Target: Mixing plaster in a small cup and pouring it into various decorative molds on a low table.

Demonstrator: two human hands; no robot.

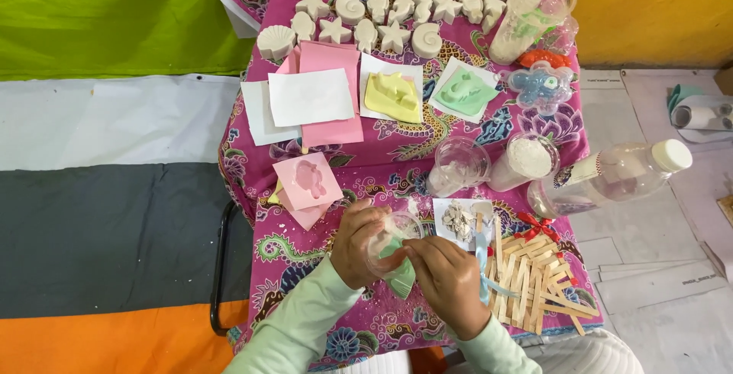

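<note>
- Near the worktop's [252,175] front edge, the left hand [356,246] wraps its grip around one clear plastic cup [393,238], tilted.
- The right hand [447,278] pinches its grip on one green mould [400,275] under the cup.
- Three more coloured moulds lie on paper squares: pink [309,179], yellow [393,95], green [466,91].

Small table draped in a magenta patterned cloth [397,164]. Directly on it — rows of white plaster shell and star casts [382,7], pink and white paper sheets [309,99], yellow, green and pink moulds, clear cups, a capped plastic bottle [611,175] — and a heap of wooden sticks [531,282].
</note>
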